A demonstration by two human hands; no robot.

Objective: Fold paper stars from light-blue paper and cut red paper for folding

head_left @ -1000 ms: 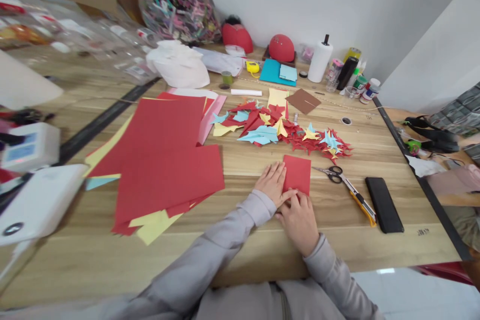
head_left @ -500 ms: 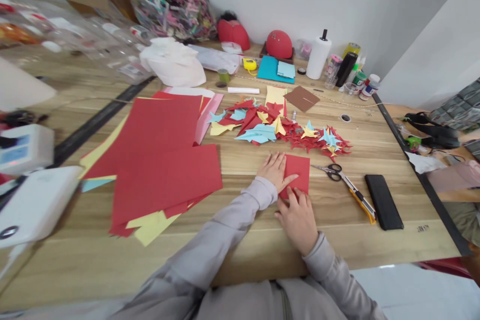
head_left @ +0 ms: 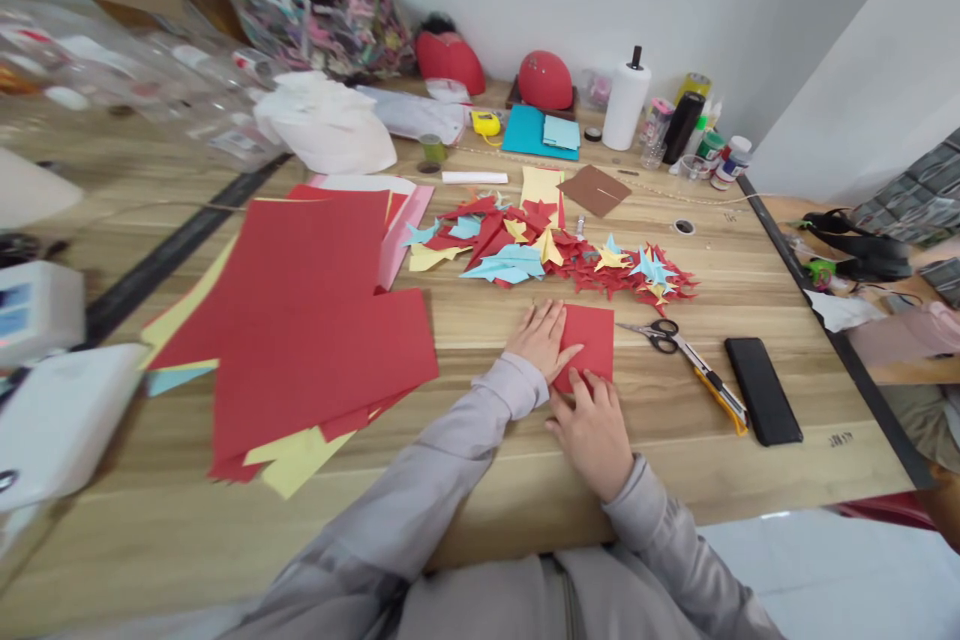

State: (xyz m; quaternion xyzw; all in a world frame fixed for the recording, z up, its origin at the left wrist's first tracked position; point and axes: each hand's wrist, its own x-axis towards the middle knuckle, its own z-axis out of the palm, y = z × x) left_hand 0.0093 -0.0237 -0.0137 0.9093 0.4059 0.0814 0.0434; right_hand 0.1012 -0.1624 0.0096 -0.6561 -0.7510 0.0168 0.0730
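Note:
A red square of paper (head_left: 595, 335) lies flat on the wooden table in front of me. My left hand (head_left: 538, 338) rests over its left edge, fingers stretched out and thumb reaching across the paper. On the lower edge sits my right hand (head_left: 594, 428), its fingertips pressing the sheet and its fingers loosely spread. Just beyond the paper is a heap of folded paper pieces (head_left: 510, 264) in red, blue and yellow. Scissors (head_left: 663, 336) lie to the right, their blades pointing at the red square.
A utility knife (head_left: 712, 386) and a black phone (head_left: 763, 390) lie at the right. Large red sheets (head_left: 322, 350) are stacked at the left. Behind stand a white bottle (head_left: 627, 105), a yellow tape measure (head_left: 486, 124) and a brown paper square (head_left: 595, 190).
The view has shifted slightly, so things appear a little further left. Both hands keep nearly the same place on the red paper.

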